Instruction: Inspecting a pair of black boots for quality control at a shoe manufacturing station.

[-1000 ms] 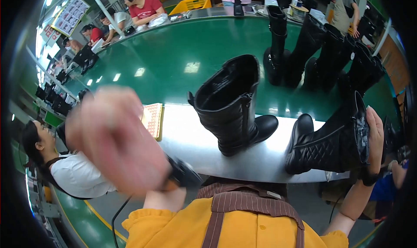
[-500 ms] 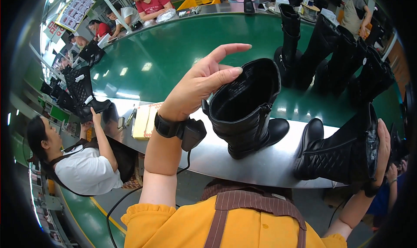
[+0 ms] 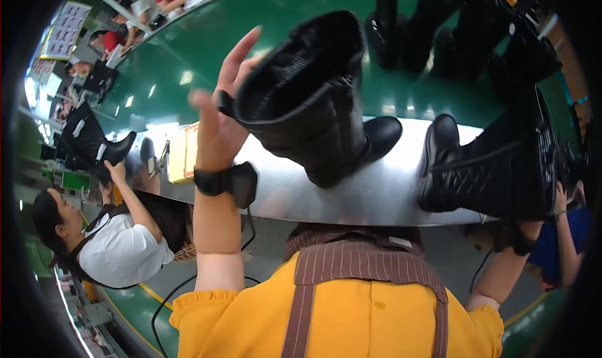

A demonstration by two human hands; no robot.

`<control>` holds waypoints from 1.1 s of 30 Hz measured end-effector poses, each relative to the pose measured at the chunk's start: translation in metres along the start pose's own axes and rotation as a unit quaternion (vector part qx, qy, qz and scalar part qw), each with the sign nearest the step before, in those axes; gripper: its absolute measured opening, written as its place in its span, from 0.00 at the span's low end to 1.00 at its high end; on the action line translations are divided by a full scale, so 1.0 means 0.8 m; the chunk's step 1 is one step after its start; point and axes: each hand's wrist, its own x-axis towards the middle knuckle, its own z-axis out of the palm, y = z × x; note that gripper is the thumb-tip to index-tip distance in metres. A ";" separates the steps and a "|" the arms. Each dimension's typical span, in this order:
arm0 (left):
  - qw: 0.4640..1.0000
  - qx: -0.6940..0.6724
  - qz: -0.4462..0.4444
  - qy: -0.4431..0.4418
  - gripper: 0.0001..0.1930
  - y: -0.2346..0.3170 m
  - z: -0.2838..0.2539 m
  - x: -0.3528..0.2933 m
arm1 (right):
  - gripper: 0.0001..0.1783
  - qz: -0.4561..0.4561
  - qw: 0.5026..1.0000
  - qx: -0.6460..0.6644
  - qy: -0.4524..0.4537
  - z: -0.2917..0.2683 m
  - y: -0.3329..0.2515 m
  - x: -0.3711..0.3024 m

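A tall black boot (image 3: 313,126) stands on the metal strip of the bench, its wide shaft opening facing up. Beside that opening, on its left, my left hand (image 3: 221,132) is open, fingers and thumb spread and slightly blurred. The hand is close to a small tab on the boot's rim; whether it touches cannot be told. To the right, a second black boot (image 3: 483,173) with quilted stitching leans over, shaft toward the right. My right hand (image 3: 533,227) is at the shaft end of this boot, its fingers hidden behind the leather.
Several black boots (image 3: 433,32) stand on the green bench top (image 3: 188,63) at the far right. A yellow box (image 3: 184,151) lies left of my left hand. On the left, a co-worker in a white shirt (image 3: 122,251) handles another boot (image 3: 91,138). A cable (image 3: 249,232) hangs from my left wrist.
My left hand has drawn back leftward, fingers now pointing upward. The middle boot's shaft tilts further left, and the right boot's shaft looks raised. The whole view has shifted as well.
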 end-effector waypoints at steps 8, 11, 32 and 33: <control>0.918 0.286 -0.255 -0.101 0.51 -0.113 -0.013 -0.095 | 0.35 0.116 0.972 -0.201 0.034 0.113 0.143 -0.102; 0.914 0.283 -0.282 -0.069 0.43 -0.127 0.013 -0.081 | 0.27 0.094 0.932 -0.345 0.058 0.144 0.156 -0.075; 0.946 -0.234 -0.211 0.077 0.20 -0.127 0.120 -0.108 | 0.25 0.167 0.946 0.278 -0.003 0.202 0.158 -0.058; 0.941 -0.262 -0.198 0.079 0.21 -0.127 0.122 -0.107 | 0.25 0.150 0.941 0.303 -0.014 0.207 0.157 -0.056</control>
